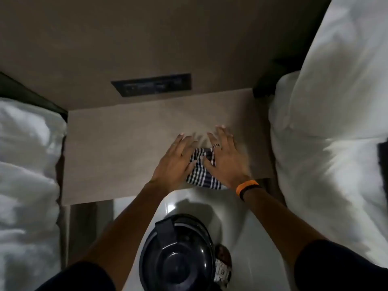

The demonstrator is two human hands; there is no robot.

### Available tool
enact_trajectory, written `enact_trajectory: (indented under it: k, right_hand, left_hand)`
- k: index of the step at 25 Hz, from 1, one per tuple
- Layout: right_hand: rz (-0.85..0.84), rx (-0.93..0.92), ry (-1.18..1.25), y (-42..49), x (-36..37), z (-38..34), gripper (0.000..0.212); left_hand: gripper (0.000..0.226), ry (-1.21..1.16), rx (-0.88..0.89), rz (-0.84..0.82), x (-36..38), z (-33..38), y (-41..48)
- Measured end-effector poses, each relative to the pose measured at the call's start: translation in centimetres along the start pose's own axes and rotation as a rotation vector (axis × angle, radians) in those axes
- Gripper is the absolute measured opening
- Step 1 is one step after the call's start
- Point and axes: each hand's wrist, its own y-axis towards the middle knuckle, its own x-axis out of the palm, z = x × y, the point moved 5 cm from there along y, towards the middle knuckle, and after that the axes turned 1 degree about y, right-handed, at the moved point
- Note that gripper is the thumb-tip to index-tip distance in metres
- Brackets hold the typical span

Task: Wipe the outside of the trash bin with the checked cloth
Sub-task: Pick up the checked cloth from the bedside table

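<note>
Flanking the scene, white bedding (336,114) lies on both sides of a wooden nightstand (130,148). Below it on the floor stands the black trash bin (178,257). Left hand (176,158) and right hand (225,158) press flat, fingers spread, on the checked cloth (202,175) at the nightstand's near edge, gripping nothing.

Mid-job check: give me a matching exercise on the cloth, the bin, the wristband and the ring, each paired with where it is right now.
Things:
1. checked cloth
2. trash bin
3. orange wristband
4. ring

Places:
A. on the floor, below the nightstand's front edge
B. on the right wrist
C. on a finger of the right hand
D. on the nightstand top, between the left hand and the right hand

Pairs: 1-D, 2-A, 3-B, 4-C
</note>
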Motion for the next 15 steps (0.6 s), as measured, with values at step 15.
enact_trajectory:
  k: [15]
  right_hand:
    - [0.131,0.114,0.155,-1.4,13.5,1.9,0.035]
  left_hand:
    - [0.036,-0.053,-0.141,0.121,11.9,-2.4,3.0]
